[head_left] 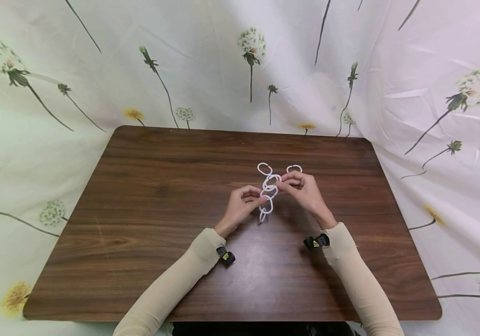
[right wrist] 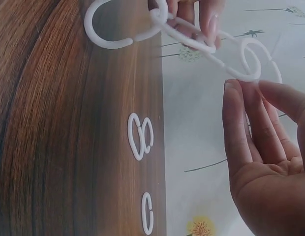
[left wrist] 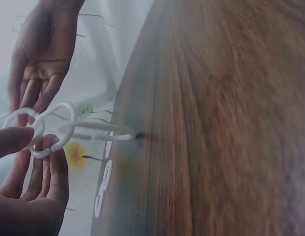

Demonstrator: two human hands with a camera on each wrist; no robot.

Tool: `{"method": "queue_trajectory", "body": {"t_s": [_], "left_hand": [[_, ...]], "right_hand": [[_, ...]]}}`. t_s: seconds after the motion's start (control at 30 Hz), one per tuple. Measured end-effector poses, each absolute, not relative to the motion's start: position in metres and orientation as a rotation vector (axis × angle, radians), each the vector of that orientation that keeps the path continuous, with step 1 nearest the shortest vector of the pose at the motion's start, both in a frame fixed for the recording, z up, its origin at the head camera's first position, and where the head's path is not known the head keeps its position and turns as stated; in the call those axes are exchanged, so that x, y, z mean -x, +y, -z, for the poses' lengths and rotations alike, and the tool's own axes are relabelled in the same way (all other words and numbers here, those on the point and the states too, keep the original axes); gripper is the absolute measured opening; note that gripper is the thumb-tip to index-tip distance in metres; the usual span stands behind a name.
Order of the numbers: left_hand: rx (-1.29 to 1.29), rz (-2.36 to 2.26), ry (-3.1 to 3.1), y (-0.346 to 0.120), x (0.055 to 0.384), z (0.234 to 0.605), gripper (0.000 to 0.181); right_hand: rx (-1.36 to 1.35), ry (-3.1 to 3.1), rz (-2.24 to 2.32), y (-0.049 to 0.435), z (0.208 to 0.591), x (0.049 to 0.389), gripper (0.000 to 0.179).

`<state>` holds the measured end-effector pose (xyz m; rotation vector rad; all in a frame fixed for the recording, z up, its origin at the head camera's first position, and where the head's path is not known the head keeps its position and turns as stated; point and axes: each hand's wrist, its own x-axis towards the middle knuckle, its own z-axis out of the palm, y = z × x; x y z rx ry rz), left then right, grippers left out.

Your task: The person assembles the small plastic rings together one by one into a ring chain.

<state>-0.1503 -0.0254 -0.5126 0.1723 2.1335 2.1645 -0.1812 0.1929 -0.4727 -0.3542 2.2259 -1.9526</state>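
Between the two hands hangs a short chain of white oval plastic links, each with a small gap in its side. My left hand (head_left: 240, 205) pinches a chain link (head_left: 272, 206) near the lower end between thumb and fingers; a further link (head_left: 261, 216) dangles below it. On the other side, my right hand (head_left: 307, 190) pinches a link of the chain's upper part by thumb and fingertips. The right wrist view shows this link (right wrist: 259, 71) at the right fingertips, looped through its neighbour. Fingers of both hands hide parts of the chain.
Loose white links lie on the brown wooden table (head_left: 160, 224) beyond the hands: a pair of links (right wrist: 132, 135) close together and a single link (right wrist: 144, 214). A flower-printed cloth (head_left: 214, 60) hangs behind the table's far edge.
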Motion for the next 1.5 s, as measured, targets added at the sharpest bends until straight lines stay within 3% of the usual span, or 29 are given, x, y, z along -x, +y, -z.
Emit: {"method": "queue_trajectory", "body": {"t_s": [0.73,1.1,1.5], "left_hand": [[-0.276,-2.210,2.191,-0.028,0.153,0.509,0.028],[-0.216,-2.296,2.233,-0.033,0.154,0.506,0.020],[-0.213,-2.317,2.106,-0.030,0.153,0.504,0.022]], "right_hand": [[0.378,2.178,1.994,0.187,0.473,0.178,0.021],[0.371,2.140,2.038,0.185,0.474,0.179,0.020],[0.335,2.252,1.975,0.183,0.476,0.181,0.023]]}}
